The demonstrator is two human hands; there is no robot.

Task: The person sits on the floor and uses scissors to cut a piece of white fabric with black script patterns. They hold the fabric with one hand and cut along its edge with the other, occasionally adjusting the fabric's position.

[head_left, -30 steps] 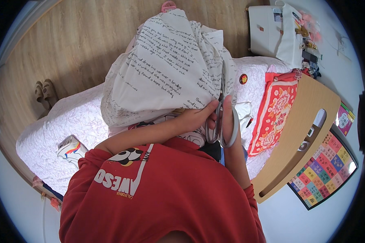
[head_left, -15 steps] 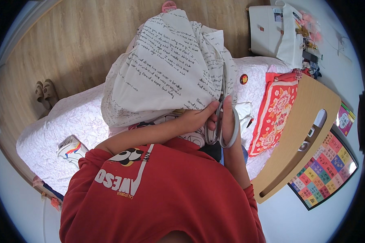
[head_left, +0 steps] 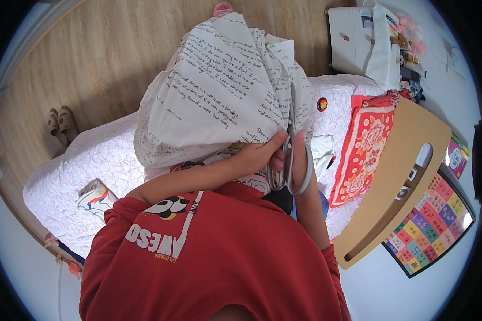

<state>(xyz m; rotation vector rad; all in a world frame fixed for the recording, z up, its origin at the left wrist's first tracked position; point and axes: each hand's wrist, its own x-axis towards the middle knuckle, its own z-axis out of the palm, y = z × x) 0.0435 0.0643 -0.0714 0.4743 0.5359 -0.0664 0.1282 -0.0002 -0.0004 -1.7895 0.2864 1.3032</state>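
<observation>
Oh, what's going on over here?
A person in a red top has a white cloth with dark script-like printing spread out in front of them. Their right hand holds what look like grey-handled scissors near the cloth's edge, and their left hand is right beside it. The blades are mostly hidden, so I can't tell whether they are cutting.

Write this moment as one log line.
left hand: gripping script-printed white fabric | right hand: holding grey-handled scissors | wood-look floor: brown slippers
</observation>
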